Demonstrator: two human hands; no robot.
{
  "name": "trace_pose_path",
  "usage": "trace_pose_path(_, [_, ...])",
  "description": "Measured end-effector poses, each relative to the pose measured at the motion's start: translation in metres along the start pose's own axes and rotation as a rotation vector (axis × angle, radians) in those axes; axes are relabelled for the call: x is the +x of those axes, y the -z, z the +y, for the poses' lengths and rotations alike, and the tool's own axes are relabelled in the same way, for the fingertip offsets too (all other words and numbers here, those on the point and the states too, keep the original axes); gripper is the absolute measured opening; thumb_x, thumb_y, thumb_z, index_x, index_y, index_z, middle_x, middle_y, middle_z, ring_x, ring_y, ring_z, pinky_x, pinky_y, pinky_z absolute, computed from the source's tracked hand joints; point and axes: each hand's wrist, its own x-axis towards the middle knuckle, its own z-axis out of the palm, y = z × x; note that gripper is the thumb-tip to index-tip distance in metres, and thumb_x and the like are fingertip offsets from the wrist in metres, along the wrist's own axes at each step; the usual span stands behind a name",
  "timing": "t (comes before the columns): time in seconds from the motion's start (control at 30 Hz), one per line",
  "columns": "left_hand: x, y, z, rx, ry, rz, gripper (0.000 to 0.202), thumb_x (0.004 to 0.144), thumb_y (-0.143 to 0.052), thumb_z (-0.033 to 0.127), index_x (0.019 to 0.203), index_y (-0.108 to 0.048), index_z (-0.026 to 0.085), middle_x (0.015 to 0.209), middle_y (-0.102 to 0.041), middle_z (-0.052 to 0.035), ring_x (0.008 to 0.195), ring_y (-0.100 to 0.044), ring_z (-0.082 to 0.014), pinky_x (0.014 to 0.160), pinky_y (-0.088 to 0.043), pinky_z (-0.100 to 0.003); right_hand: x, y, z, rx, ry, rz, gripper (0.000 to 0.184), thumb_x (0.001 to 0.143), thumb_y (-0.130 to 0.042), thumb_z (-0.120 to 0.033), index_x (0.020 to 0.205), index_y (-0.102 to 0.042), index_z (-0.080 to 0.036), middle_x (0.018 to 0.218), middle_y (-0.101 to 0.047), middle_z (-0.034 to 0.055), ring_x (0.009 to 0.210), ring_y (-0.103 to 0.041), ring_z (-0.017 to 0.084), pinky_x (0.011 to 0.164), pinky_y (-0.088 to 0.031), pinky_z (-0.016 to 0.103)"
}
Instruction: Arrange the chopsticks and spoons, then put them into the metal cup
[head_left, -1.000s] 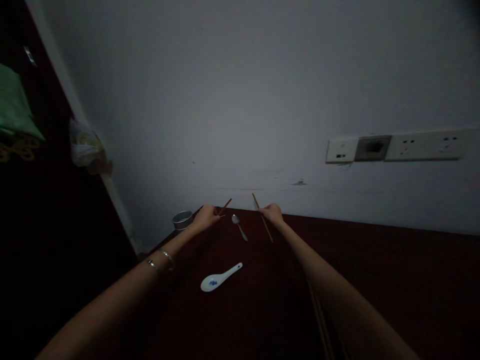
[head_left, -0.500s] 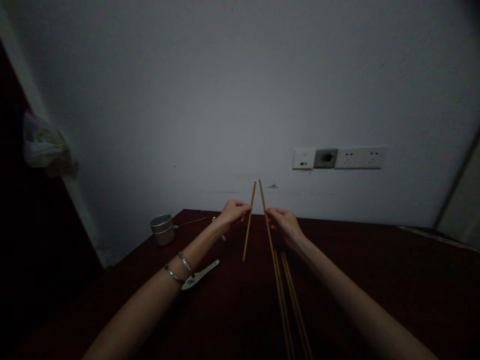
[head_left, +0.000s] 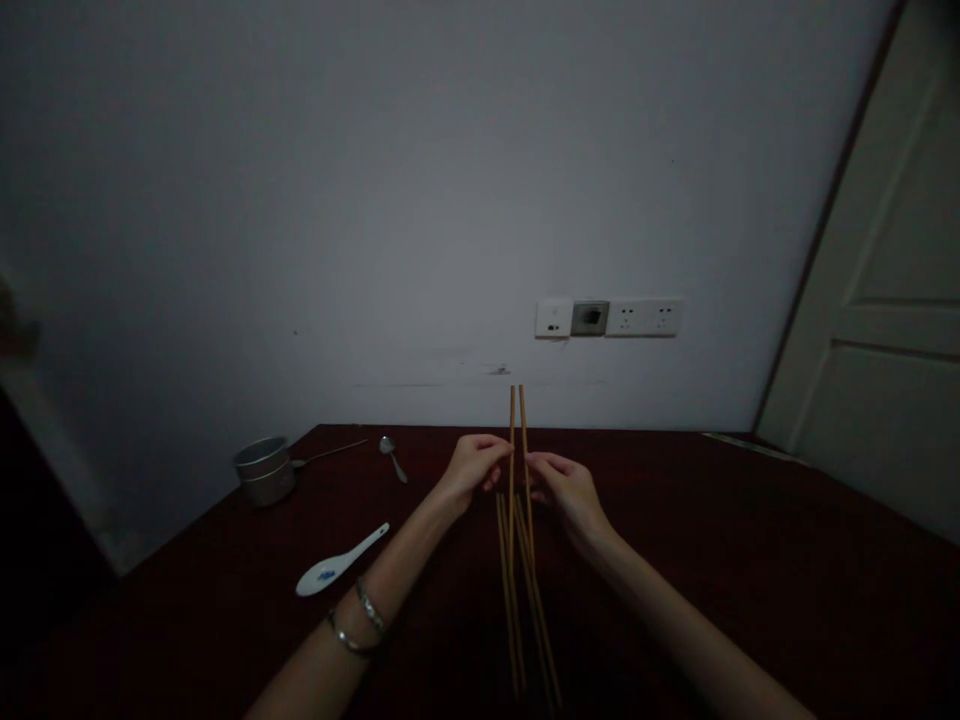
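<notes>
My left hand (head_left: 476, 464) is closed, pinching a wooden chopstick (head_left: 512, 420) that points upward. Close beside it, my right hand (head_left: 566, 490) pinches another chopstick (head_left: 523, 422) in the same way. The two sticks stand nearly parallel with a narrow gap between their tops. Below and between my hands, several more chopsticks (head_left: 508, 600) lie on the dark red table (head_left: 645, 590), their far ends partly overlapped by the held ones. Where the lower ends of the held sticks stop is hard to make out.
Left of my forearm lies a white ceramic spoon (head_left: 334, 572) with a blue mark. Farther back are a small metal spoon (head_left: 393, 460), a long-handled spoon (head_left: 330, 454) and a metal cup (head_left: 265, 472). The wall with sockets (head_left: 643, 318) borders the table's far edge.
The view has turned to the right. Both hands have come closer together, and the left chopstick now stands nearly parallel to the right one over the lying chopsticks.
</notes>
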Motion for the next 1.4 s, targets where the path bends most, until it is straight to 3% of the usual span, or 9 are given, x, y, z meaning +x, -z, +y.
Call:
trace_pose_path(0.27, [-0.002, -0.011, -0.014, -0.034, 0.042, -0.016, 0.017, 0.069, -0.055, 0.028, 0.068, -0.058, 0.011, 0.038, -0.043, 0.0054, 0.029, -0.034, -0.0040, 0.030, -0.023, -0.016, 0.003, 0.003, 0.014, -0.005, -0.029, -0.026, 0.027, 0.058, -0.066, -0.036, 0.072, -0.064, -0.013, 0.060, -0.061, 0.0021, 0.054, -0.056, 0.010, 0.045, -0.045, 0.018])
trace_pose_path(0.5, [-0.005, -0.009, -0.019, -0.182, 0.095, -0.038, 0.015, 0.064, -0.059, 0.024, 0.069, -0.060, 0.010, 0.056, -0.053, -0.0004, 0.046, -0.048, -0.0064, 0.035, -0.034, -0.014, 0.001, 0.004, 0.019, -0.023, -0.067, -0.056, 0.028, 0.057, -0.066, -0.035, 0.073, -0.063, -0.012, 0.060, -0.061, 0.0025, 0.051, -0.054, 0.010, 0.044, -0.046, 0.020])
trace_pose_path(0.73, [-0.005, -0.008, -0.021, -0.223, 0.107, -0.045, 0.019, 0.061, -0.065, 0.024, 0.070, -0.061, 0.009, 0.060, -0.056, -0.0026, 0.050, -0.050, -0.0071, 0.040, -0.041, -0.016, -0.001, 0.004, 0.015, -0.068, -0.061, -0.046, 0.024, 0.058, -0.066, -0.033, 0.069, -0.063, -0.012, 0.056, -0.057, 0.0010, 0.050, -0.052, 0.009, 0.042, -0.045, 0.019])
trace_pose_path(1.2, [-0.007, -0.009, -0.021, -0.228, 0.110, -0.057, 0.024, 0.061, -0.068, 0.029, 0.068, -0.062, 0.007, 0.052, -0.052, 0.0000, 0.046, -0.048, -0.0060, 0.041, -0.040, -0.017, 0.008, 0.015, 0.012, -0.128, -0.114, -0.175, 0.031, 0.059, -0.069, -0.038, 0.073, -0.065, -0.011, 0.063, -0.063, 0.0045, 0.053, -0.056, 0.010, 0.042, -0.045, 0.017])
trace_pose_path(1.4, [-0.013, -0.016, -0.014, -0.191, 0.126, -0.113, 0.022, 0.061, -0.068, 0.028, 0.066, -0.061, 0.007, 0.054, -0.053, -0.0002, 0.046, -0.047, -0.0056, 0.040, -0.040, -0.017, 0.019, 0.032, -0.002, -0.159, -0.090, -0.042, 0.029, 0.059, -0.071, -0.037, 0.075, -0.065, -0.012, 0.070, -0.064, 0.0042, 0.053, -0.056, 0.008, 0.039, -0.043, 0.014])
